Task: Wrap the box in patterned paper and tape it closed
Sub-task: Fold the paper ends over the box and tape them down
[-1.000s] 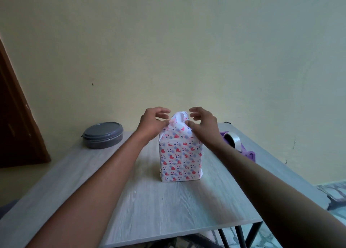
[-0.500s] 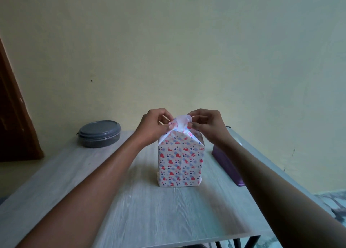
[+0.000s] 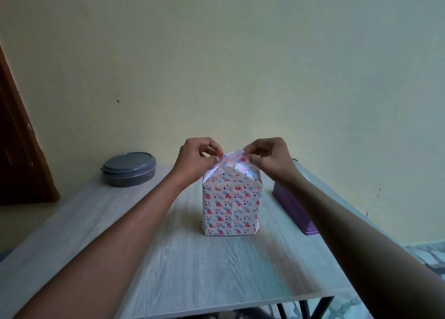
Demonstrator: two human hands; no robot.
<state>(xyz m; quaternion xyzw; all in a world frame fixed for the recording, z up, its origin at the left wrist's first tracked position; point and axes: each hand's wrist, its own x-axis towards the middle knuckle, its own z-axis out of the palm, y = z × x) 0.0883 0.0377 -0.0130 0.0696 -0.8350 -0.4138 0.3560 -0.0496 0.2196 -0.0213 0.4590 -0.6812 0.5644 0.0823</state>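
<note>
1. Both hands have closed in on the top flap since a second ago: fingers then were spread loose beside the paper peak, now they pinch it. Flap peak is pulled lower and flatter. View has also shifted: the tape roll seen earlier is now hidden behind the right forearm.
2. Left hand (image 3: 198,159): thumb and fingers pinched on the left side of the paper flap (image 3: 231,158). Right hand (image 3: 269,158): same, pinched on the right side of the flap. Hands sit close together, flap between them.
3. Box (image 3: 231,205) stands upright, mid-table (image 3: 197,265), fully covered in heart-print paper on the sides that show. Only the top end is open, gathered into a peak.
4. Handling, my read: paper is thin, soft, creases easily and would tear if yanked. Box under it looks stiff and light, and holds its shape under the pinch. Best hold is at the flap edges right over the box's top corners, folding down against the stiff top face. Grabbing the loose peak alone would crumple it.
5. Step in hand: folding the top end shut. Tape for that end is not yet on, as far as I can see.
6. Count: one box, one paper flap in work, two hands.
7. Also one gray round lidded tub (image 3: 129,169), well left of the box near the wall, and one purple dispenser base (image 3: 292,208) just right of the box, partly covered by the forearm.
</note>
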